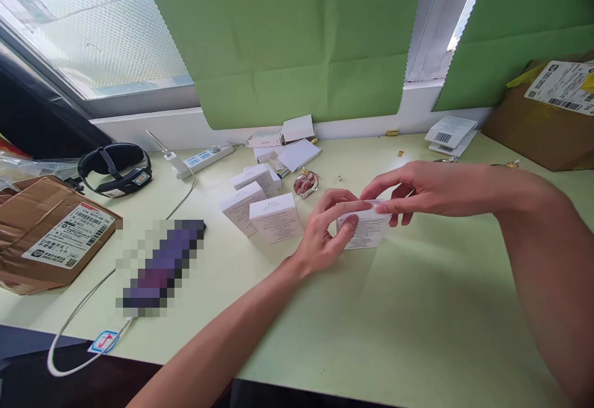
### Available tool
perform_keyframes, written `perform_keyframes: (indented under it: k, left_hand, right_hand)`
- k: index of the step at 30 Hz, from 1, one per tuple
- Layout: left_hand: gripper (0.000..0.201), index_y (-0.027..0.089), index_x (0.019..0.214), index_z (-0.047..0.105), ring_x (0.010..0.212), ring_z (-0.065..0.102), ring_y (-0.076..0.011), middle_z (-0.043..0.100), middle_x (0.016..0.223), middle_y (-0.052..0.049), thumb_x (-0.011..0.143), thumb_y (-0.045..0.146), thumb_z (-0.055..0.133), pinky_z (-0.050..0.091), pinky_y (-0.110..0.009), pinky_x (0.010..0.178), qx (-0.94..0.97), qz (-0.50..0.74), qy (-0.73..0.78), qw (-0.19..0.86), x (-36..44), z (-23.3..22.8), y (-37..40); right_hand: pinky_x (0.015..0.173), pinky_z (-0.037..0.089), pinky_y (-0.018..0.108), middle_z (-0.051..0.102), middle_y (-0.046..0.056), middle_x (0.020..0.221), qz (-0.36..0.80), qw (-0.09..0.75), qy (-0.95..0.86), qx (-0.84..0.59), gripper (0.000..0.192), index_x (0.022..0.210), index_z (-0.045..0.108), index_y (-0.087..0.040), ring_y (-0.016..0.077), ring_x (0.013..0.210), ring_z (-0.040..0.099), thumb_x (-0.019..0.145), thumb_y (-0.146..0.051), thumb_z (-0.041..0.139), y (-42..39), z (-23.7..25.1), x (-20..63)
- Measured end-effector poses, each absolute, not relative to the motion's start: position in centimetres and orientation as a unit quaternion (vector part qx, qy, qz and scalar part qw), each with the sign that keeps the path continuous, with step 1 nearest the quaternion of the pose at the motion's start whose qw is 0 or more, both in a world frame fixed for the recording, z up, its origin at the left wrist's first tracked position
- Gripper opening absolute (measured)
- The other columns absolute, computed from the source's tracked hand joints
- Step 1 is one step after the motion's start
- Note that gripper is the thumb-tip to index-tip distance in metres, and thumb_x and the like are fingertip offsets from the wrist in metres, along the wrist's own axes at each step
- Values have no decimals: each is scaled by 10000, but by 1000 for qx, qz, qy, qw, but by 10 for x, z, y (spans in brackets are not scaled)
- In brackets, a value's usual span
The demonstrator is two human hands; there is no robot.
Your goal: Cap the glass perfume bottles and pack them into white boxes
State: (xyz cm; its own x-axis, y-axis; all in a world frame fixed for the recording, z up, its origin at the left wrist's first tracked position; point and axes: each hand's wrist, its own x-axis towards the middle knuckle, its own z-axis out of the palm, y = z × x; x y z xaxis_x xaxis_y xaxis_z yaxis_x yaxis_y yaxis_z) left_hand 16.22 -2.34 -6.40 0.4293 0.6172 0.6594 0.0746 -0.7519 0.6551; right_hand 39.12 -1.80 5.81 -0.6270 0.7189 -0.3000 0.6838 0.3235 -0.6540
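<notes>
A small white printed box (366, 234) stands upright on the table between my two hands. My left hand (325, 228) is closed around its left side, thumb on the printed front and fingers along the top. From the right, my right hand (404, 192) pinches the top edge at the right corner; part of the lid is hidden under the fingers. To the left stand several similar white boxes, the closest being a printed box (277, 218). Behind my left hand lies a round glass-like bottle (305, 182) with a gold top.
White cartons (299, 155) lie loosely piled by the wall. At left are a brown parcel (51, 234), a black headset (115, 169), a power strip (206, 158), a blurred phone-like device (162, 269) and its white cable (88, 299). A large cardboard box (538, 117) sits back right.
</notes>
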Motion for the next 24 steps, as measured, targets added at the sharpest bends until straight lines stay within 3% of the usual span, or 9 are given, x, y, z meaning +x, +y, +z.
perform_keyframes:
  k: [8,18,24]
  left_hand:
    - [287,289,1206,701,1027,610,-183,554,1172,-71,1002,257,502,535,-374,886,798,484,209,292,161,-64,-23]
    - [302,292,1209,711,1078,598,-206,564,1157,-73,988,214,519,535,-388,890,799,492,194,287,160,-62,-23]
    - [308,278,1220,704,996,607,-178,558,1147,-81,993,203,509,540,-329,781,807,495,184,264,159,-61,-22]
  right_hand:
    - [727,552,332,763,44,1119,381,23,-819,-429,445,1229,707,-341,257,877,738,906,-599,543,-20,60,387]
    - [666,510,312,786,35,988,348,18,-822,-451,442,1241,686,-348,254,845,735,900,-588,538,-21,59,389]
    - [651,493,306,785,11,960,329,16,-830,-451,427,1233,663,-357,234,795,731,920,-601,504,-22,56,387]
